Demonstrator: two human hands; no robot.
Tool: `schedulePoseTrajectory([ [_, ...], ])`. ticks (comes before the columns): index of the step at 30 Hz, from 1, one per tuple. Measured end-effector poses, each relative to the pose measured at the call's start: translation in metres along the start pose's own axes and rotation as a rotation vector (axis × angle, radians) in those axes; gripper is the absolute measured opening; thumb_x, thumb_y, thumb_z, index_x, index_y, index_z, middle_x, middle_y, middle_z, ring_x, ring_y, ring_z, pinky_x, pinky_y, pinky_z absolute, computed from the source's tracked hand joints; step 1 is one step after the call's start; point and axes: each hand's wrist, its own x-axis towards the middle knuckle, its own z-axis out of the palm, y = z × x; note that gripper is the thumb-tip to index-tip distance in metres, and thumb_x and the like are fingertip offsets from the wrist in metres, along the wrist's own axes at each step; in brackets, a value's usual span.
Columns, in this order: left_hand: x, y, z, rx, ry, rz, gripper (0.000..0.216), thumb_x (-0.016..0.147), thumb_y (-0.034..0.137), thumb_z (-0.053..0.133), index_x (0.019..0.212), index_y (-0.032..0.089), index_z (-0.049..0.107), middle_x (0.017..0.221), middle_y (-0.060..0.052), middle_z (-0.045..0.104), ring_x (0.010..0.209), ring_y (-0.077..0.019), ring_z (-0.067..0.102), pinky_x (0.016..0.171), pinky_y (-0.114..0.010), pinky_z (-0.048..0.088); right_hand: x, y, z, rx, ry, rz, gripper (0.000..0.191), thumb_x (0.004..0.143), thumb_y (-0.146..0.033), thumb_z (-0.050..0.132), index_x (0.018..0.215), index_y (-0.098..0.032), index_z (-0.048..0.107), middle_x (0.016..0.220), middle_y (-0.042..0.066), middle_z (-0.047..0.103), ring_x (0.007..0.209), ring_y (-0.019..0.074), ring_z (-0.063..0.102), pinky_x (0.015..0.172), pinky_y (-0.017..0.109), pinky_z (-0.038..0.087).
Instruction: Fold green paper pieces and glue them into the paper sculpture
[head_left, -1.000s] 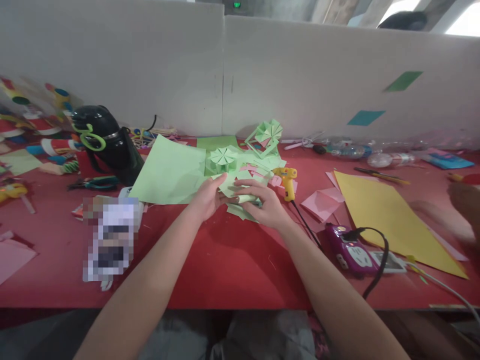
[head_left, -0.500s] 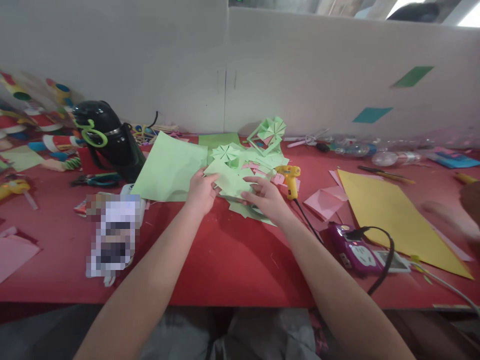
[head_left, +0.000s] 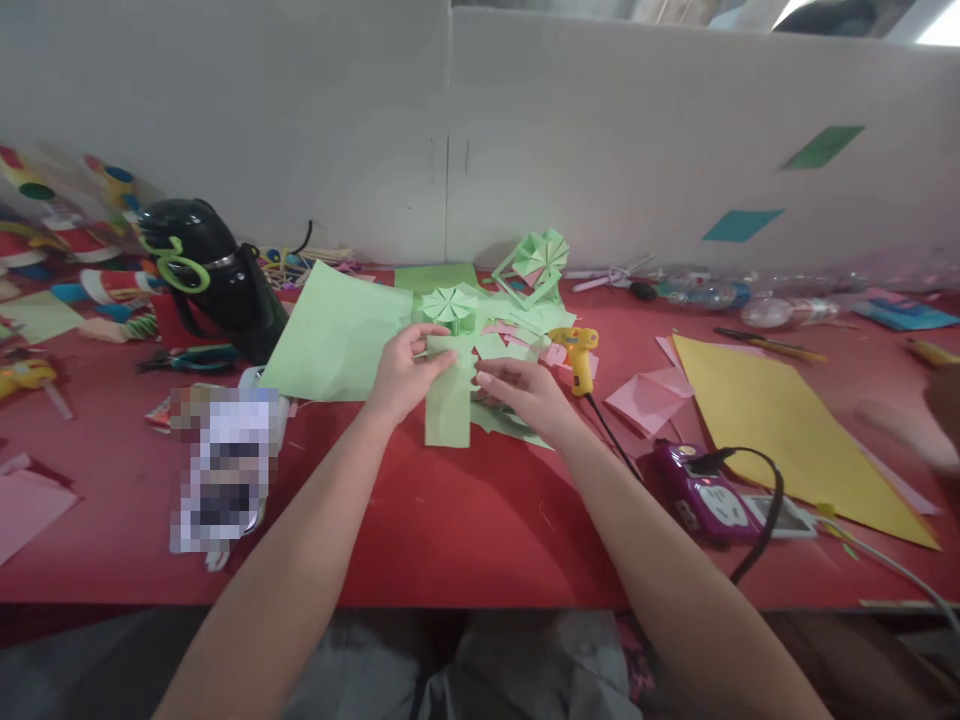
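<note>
In the head view my left hand (head_left: 409, 375) pinches a light green paper strip (head_left: 448, 405) near its top, thumb in front. The strip stands upright, its lower end over the red table. My right hand (head_left: 525, 395) is close by the strip's right edge, thumb and fingertips drawn together; what lies between them, if anything, I cannot make out. Behind the strip stands a pleated green paper wheel (head_left: 450, 308). A second green wheel with a folded paper frame (head_left: 541, 258) is farther back. Green paper scraps (head_left: 506, 428) lie under my right hand.
A yellow glue gun (head_left: 579, 360) stands right of my right hand, its cord running to a purple power socket (head_left: 705, 495). A large green sheet (head_left: 345, 335) and black flask (head_left: 217, 280) are left. Yellow card (head_left: 795, 435) lies right, near another person's blurred hand (head_left: 907, 435).
The green paper in my left hand has turned from lying slanted to hanging upright and now shows as a narrow strip. My right fingertips have drawn closer together beside it.
</note>
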Motion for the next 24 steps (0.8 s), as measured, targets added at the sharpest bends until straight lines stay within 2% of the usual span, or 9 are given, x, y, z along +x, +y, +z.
schedulePoseTrajectory([
  [4,-0.001,-0.003,0.007,-0.004,0.063,0.006,0.033,0.071,0.03,0.075,0.099,0.019,0.063,0.087,-0.003,0.069,0.07,-0.0148,0.065,0.065,-0.027,0.052,0.001,0.008,0.012,-0.014,-0.048,-0.05,0.032,0.074,-0.046,0.074,0.083,-0.017,0.067,0.072,0.002,0.064,0.064,0.0131,0.058,0.062,0.028,0.047],
  [7,0.0,-0.004,0.003,-0.009,0.051,-0.019,0.034,0.07,0.028,0.074,0.102,0.019,0.063,0.089,-0.003,0.068,0.071,-0.0148,0.064,0.066,-0.028,0.051,0.003,0.01,0.01,-0.085,-0.014,-0.088,0.026,0.08,-0.043,0.066,0.082,-0.017,0.069,0.073,0.001,0.064,0.064,0.013,0.055,0.061,0.028,0.044],
  [10,-0.001,0.002,-0.005,0.078,-0.063,-0.081,0.04,0.07,0.026,0.073,0.109,0.021,0.066,0.092,-0.004,0.068,0.077,-0.0159,0.063,0.07,-0.029,0.051,0.003,0.006,-0.001,-0.15,0.021,-0.101,0.029,0.082,-0.04,0.062,0.096,-0.017,0.074,0.084,0.004,0.069,0.073,0.0152,0.059,0.067,0.029,0.046],
  [12,-0.002,0.006,-0.011,0.198,-0.178,-0.093,0.035,0.073,0.029,0.072,0.107,0.022,0.07,0.089,-0.004,0.067,0.078,-0.0155,0.061,0.072,-0.029,0.048,0.002,0.004,-0.009,-0.203,-0.068,-0.067,0.033,0.082,-0.041,0.063,0.1,-0.016,0.075,0.083,0.004,0.069,0.071,0.015,0.058,0.066,0.029,0.046],
  [15,-0.003,0.01,-0.016,0.323,-0.351,-0.072,0.023,0.076,0.037,0.071,0.093,0.022,0.074,0.08,-0.002,0.066,0.071,-0.0143,0.057,0.068,-0.029,0.046,0.002,0.005,-0.018,-0.252,-0.168,-0.026,0.037,0.078,-0.044,0.069,0.102,-0.016,0.076,0.077,0.003,0.068,0.066,0.0137,0.057,0.063,0.03,0.046],
  [19,0.0,0.006,-0.02,0.389,-0.359,-0.031,0.017,0.077,0.036,0.07,0.083,0.02,0.072,0.077,-0.003,0.066,0.07,-0.0152,0.057,0.065,-0.03,0.044,0.006,0.011,-0.023,-0.26,-0.133,-0.016,0.034,0.075,-0.043,0.074,0.096,-0.017,0.076,0.081,0.005,0.071,0.071,0.0148,0.061,0.068,0.031,0.049],
  [21,0.002,0.004,-0.023,0.373,-0.356,-0.031,0.016,0.078,0.034,0.069,0.086,0.02,0.071,0.084,-0.004,0.068,0.073,-0.0162,0.059,0.066,-0.03,0.045,0.008,0.013,-0.026,-0.275,-0.099,-0.043,0.03,0.076,-0.044,0.072,0.091,-0.018,0.076,0.084,0.006,0.072,0.072,0.0156,0.061,0.067,0.031,0.049],
  [24,0.003,0.004,-0.027,0.328,-0.42,-0.06,0.018,0.079,0.033,0.068,0.093,0.022,0.072,0.099,-0.005,0.071,0.087,-0.0184,0.063,0.073,-0.031,0.047,0.009,0.011,-0.029,-0.312,-0.057,-0.088,0.03,0.078,-0.045,0.07,0.092,-0.019,0.077,0.083,0.005,0.072,0.07,0.0156,0.06,0.064,0.03,0.047],
])
